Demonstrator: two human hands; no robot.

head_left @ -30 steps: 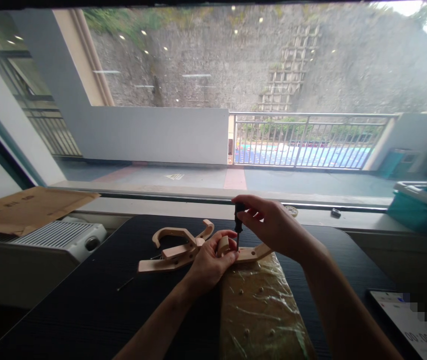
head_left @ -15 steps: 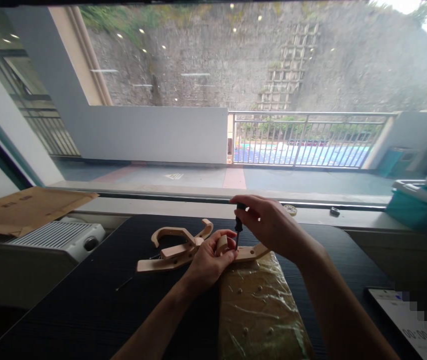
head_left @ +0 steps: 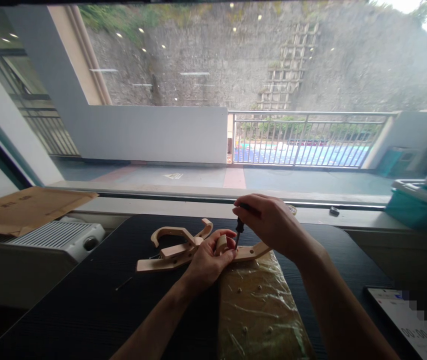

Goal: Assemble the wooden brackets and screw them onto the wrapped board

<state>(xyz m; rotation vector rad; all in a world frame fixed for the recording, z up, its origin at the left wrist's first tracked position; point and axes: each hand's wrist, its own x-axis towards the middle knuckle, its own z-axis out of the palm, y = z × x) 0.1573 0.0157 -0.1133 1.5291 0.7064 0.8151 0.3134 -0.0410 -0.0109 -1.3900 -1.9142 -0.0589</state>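
Note:
My right hand (head_left: pixel 264 217) is closed round the dark handle of a screwdriver (head_left: pixel 239 227), which stands nearly upright with its tip down at a wooden hook (head_left: pixel 249 253). The left hand (head_left: pixel 213 255) grips that hook near its curled end, close to the tip. Part of the hook rests over the far end of a box wrapped in brown tape (head_left: pixel 258 310); the screw itself is hidden by my fingers. Several more pale wooden hooks (head_left: pixel 174 232) lie in a pile just left of my left hand.
A thin metal rod (head_left: pixel 124 285) lies left on the black table (head_left: pixel 67 310). At the right edge rests a phone (head_left: pixel 397 320) with a timer. A tape roll (head_left: pixel 291 209) and a small dark object (head_left: pixel 334 211) sit on the windowsill. A brown envelope (head_left: pixel 29 207) lies at the left.
My right hand has shifted slightly and turned on the screwdriver handle, covering more of it. The screwdriver leans a little more to the right. My left hand and the hooks stay put.

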